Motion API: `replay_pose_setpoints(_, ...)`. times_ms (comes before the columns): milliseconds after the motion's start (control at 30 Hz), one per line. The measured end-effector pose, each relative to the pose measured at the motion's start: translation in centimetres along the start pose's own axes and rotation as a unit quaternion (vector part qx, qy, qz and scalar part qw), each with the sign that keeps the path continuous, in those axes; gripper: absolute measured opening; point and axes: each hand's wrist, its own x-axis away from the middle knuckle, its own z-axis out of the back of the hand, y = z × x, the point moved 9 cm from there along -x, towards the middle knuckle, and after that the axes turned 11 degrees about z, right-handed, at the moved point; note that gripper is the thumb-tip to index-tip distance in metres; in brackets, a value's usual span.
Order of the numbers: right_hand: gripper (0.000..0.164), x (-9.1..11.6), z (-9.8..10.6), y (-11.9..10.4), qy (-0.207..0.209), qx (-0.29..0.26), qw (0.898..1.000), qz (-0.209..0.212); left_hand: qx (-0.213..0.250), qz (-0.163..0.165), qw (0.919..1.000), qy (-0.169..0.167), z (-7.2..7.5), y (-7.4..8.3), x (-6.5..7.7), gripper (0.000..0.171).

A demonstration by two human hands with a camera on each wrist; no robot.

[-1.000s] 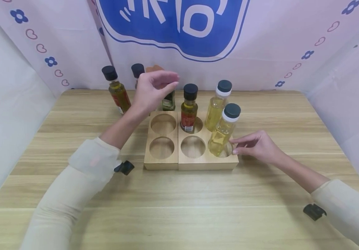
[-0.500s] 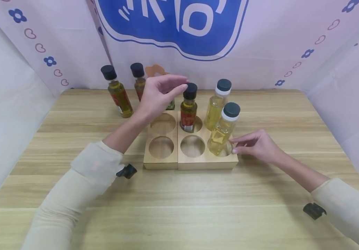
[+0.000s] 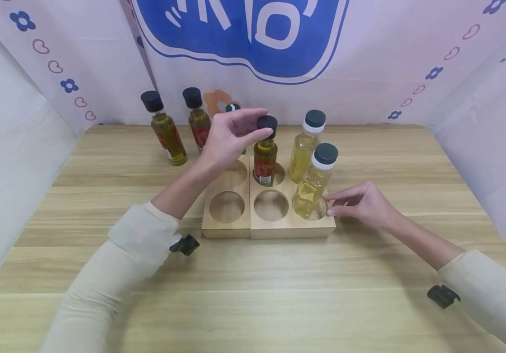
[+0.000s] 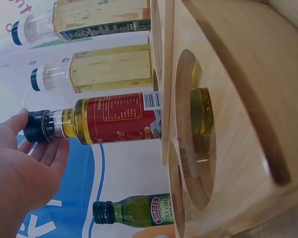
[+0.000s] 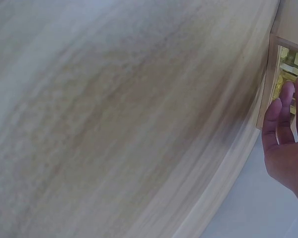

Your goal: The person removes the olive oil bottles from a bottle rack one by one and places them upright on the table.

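My left hand (image 3: 226,136) grips the black cap (image 4: 38,127) of a red-labelled oil bottle (image 3: 264,164), thumb on one side and fingers on the other. This bottle stands in the back left hole of the larger wooden bottle rack (image 3: 292,232). Two pale yellow oil bottles, one at the back (image 3: 302,157) and one in front (image 3: 309,193), occupy its right-hand holes. At the rack's right edge, my right hand (image 3: 365,206) holds the rim between thumb and fingers. In the right wrist view, the fingers (image 5: 286,101) meet the rack's end; the thumb is hidden there.
A narrower two-hole wooden block (image 3: 226,232) abuts the rack's left side. Two more red-labelled oil bottles stand at the back left, one outer (image 3: 169,139) and one inner (image 3: 199,125). A green olive oil bottle (image 4: 136,210) stands behind the block, partly hidden by my left arm.
My left hand has moved right from above the two-hole block to the black cap and closed around it. The right hand stays at the rack's edge.
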Motion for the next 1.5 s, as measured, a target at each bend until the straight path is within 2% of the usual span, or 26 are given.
replay_pose_setpoints(433, 0.031, 0.05, -0.06, -0.05, 0.0, -0.008, 1.0, -0.003, 0.039, 0.016, 0.999, -0.017, -0.56, -0.63, -0.14, 0.044)
replay_pose_setpoints(633, 0.031, 0.05, -0.06, -0.12, 0.001, -0.006, 1.0, 0.001, 0.038, 0.038, 0.9985, -0.014, -0.6, -0.87, -0.25, 0.043)
replay_pose_setpoints(900, 0.03, 0.03, -0.12, -0.06, 0.001, -0.007, 1.0, 0.003, 0.052, 0.044, 0.9977, -0.005, -0.48, -0.77, -0.29, 0.041)
replay_pose_setpoints(1133, 0.03, 0.04, -0.02, -0.16, 0.002, 0.005, 1.0, 0.006, 0.039, 0.039, 0.9985, -0.003, -0.48, -0.53, -0.27, 0.039)
replay_pose_setpoints(1500, 0.029, -0.01, -0.04, -0.22, 0.001, 0.009, 1.0, 0.008, 0.038, 0.055, 0.9978, 0.005, -0.45, -0.44, -0.26, 0.039)
